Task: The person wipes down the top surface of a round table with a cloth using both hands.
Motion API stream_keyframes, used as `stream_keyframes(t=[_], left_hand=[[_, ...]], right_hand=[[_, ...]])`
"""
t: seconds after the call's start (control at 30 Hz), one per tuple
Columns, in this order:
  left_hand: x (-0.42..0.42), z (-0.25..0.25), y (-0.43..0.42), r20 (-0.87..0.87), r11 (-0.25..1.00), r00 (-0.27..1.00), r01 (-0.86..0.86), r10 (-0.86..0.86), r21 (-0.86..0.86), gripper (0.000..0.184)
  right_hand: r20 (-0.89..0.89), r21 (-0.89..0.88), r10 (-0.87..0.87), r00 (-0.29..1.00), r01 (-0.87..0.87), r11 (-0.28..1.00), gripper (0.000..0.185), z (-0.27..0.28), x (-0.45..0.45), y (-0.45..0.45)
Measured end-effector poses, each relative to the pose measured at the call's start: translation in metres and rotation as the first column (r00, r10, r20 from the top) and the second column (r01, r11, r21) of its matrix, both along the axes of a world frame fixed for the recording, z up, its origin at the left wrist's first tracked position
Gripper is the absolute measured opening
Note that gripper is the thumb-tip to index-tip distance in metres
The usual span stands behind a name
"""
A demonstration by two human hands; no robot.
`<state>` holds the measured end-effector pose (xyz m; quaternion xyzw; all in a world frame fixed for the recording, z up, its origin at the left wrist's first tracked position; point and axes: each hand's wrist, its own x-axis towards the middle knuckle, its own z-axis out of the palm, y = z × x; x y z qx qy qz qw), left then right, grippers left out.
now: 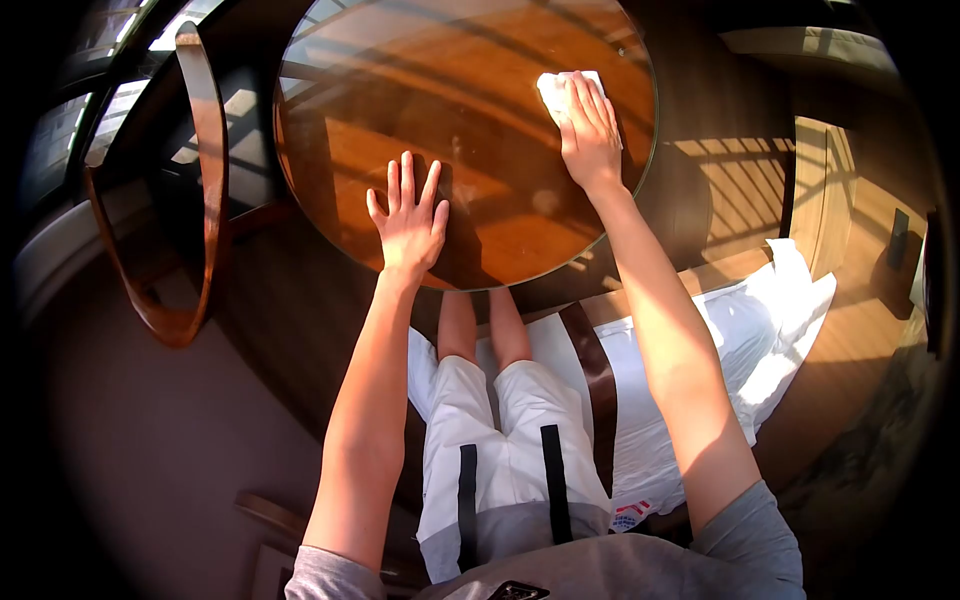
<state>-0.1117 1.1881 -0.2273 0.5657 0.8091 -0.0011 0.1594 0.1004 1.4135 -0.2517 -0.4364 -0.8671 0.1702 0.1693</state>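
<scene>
A round table with a glass top [480, 130] over orange-brown wood lies in front of me. My left hand [408, 220] rests near its front edge, fingers spread, with nothing in it. Toward the right side of the table, my right hand [590, 135] presses a crumpled white cloth [552, 92] against the glass. The cloth shows beyond the fingertips and along the side of the hand; the part under the palm is hidden. Whether it is fabric or paper I cannot tell for sure.
A curved wooden chair frame [210, 180] stands at the left by the windows. White plastic sheeting [740, 330] with a brown strip [592, 375] lies beside my legs. A wooden cabinet [825, 190] is at the right. Slatted shadows cross the floor and tabletop.
</scene>
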Motion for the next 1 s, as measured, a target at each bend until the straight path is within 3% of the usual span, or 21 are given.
stream_keyframes(t=[0.1,0.13,0.2,0.23,0.37,0.43,0.53,0.57,0.63,0.7,0.73,0.8,0.93,0.97,1.0], left_hand=[[-0.001,0.001,-0.005,-0.027,0.999,0.999,0.027,-0.026,0.031,0.059],[0.0,0.001,-0.003,-0.022,0.999,1.0,0.019,-0.018,0.026,0.058],[-0.001,-0.003,-0.004,-0.018,0.999,1.0,0.002,-0.001,0.044,0.058],[0.0,-0.005,-0.004,-0.018,0.999,1.0,0.004,-0.003,0.046,0.058],[0.001,-0.004,-0.003,-0.022,0.999,0.999,-0.028,0.028,0.027,0.058],[0.001,-0.005,-0.003,-0.04,0.999,0.999,-0.023,0.024,0.03,0.058],[0.002,-0.004,-0.004,-0.043,0.998,0.999,-0.026,0.029,0.053,0.058],[0.002,-0.003,-0.003,-0.042,0.998,0.999,-0.026,0.029,0.055,0.058],[0.002,-0.002,-0.003,-0.056,0.998,0.998,-0.021,0.024,0.053,0.057],[0.003,-0.003,-0.005,-0.05,0.998,0.998,-0.024,0.027,0.066,0.057],[0.004,-0.005,-0.005,-0.06,0.997,0.998,-0.028,0.032,0.066,0.057],[0.003,-0.006,-0.003,-0.065,0.997,0.997,-0.032,0.036,0.065,0.057],[0.005,-0.005,-0.001,-0.077,0.996,0.997,-0.025,0.032,0.085,0.057],[0.007,-0.005,-0.001,-0.086,0.996,0.995,-0.05,0.056,0.076,0.057],[0.011,-0.001,0.0,-0.092,0.995,0.993,-0.074,0.08,0.065,0.057]], right_hand=[[-0.009,0.026,-0.19,0.982,0.19,0.981,0.05,0.003,-0.033,-0.037],[-0.008,0.012,-0.144,0.99,0.144,0.99,0.05,0.011,-0.043,-0.055],[0.019,-0.048,0.238,0.971,-0.237,0.97,0.051,0.021,-0.045,-0.091],[-0.037,-0.155,0.435,0.9,-0.436,0.887,0.051,0.033,-0.041,-0.098],[-0.095,-0.197,0.811,0.577,-0.81,0.553,0.049,0.037,-0.008,-0.057],[-0.004,-0.174,0.796,0.606,-0.784,0.596,0.049,0.045,0.002,-0.023],[0.04,-0.121,0.365,0.93,-0.358,0.926,0.046,0.035,0.011,-0.014],[0.042,-0.12,0.365,0.93,-0.358,0.926,0.046,0.029,0.01,-0.022],[0.0,-0.017,0.028,1.0,-0.028,0.999,0.047,0.019,-0.001,-0.054],[0.11,-0.079,-0.102,0.989,0.111,0.991,0.052,0.016,-0.012,-0.101],[0.026,-0.087,-0.055,0.998,0.057,0.995,0.051,0.02,-0.013,-0.123],[0.046,-0.189,0.192,0.98,-0.18,0.965,0.051,0.03,-0.006,-0.147],[-0.115,-0.264,0.634,0.765,-0.639,0.722,0.049,0.033,0.024,-0.101],[-0.098,-0.303,0.679,0.727,-0.672,0.676,0.051,0.042,0.029,-0.081],[-0.014,-0.253,0.633,0.774,-0.615,0.747,0.05,0.045,0.036,-0.069]])
